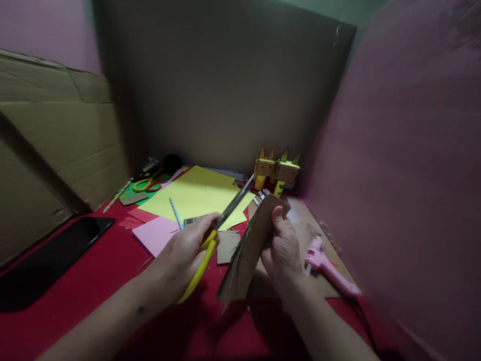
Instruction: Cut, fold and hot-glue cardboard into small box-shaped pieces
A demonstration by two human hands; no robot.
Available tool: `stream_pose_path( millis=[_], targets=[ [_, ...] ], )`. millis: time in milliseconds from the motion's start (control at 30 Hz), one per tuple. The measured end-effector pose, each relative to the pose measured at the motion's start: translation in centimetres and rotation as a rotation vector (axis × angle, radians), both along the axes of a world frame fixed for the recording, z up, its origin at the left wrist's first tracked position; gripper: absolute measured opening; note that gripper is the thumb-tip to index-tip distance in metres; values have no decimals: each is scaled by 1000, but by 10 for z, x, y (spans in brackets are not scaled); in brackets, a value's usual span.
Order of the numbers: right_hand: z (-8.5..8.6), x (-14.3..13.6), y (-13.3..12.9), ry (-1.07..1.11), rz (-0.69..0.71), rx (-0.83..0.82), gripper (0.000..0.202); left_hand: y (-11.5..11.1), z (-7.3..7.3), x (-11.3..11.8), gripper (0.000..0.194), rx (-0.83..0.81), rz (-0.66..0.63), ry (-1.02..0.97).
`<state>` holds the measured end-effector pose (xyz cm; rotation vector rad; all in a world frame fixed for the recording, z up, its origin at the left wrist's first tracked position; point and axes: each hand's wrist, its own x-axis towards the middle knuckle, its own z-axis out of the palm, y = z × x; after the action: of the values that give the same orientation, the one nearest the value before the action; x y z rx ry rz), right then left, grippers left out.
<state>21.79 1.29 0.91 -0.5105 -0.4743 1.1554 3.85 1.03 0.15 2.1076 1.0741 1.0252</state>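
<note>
My left hand [188,250] grips the yellow-handled scissors [199,268], whose metal blades point up and away to the right. The blades look closed and stand apart from the cardboard. My right hand [283,245] holds a folded or layered piece of brown cardboard [255,245] by its right side, thumb on top near the upper edge. This cardboard is tilted, with rough edges toward the scissors. Beneath and between my hands lies a small cardboard piece [227,247] on the red cloth [124,260].
A pink glue gun [328,265] rests on a cardboard sheet [306,220] at right. Two yellow cardboard figures [287,172] stand behind. Yellow paper [195,193], pink paper [156,235] and a blue pencil [175,213] lie centre-left. A black phone [56,255] is at left.
</note>
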Motion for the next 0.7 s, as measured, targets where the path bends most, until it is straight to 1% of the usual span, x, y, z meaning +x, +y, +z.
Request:
stream_pose_path(
  millis=[33,67,133,200,267,400,533,633,700],
  targets=[
    [2,3,2,21,-28,-16,27,-4,-9,-7,41,70,23,123],
    [3,6,3,40,-57,-36,25,-9,-19,-14,45,151,42,191],
    [5,11,6,60,-118,-72,21,-20,-36,-23,46,292,99,282],
    [6,14,8,53,-173,-86,20,-31,-45,-26,43,393,156,372],
    [6,15,8,6,-187,-78,23,-39,-46,-26,40,481,195,463],
    [7,14,6,-91,-163,-50,32,-44,-39,-21,37,613,227,557],
    [5,15,6,-127,-159,-38,30,-44,-38,-13,38,663,288,638],
    [4,19,8,-103,-214,-38,26,-45,-41,-12,39,675,308,677],
    [4,22,9,-75,-241,-34,26,-46,-42,-15,38,686,314,696]
  ],
)
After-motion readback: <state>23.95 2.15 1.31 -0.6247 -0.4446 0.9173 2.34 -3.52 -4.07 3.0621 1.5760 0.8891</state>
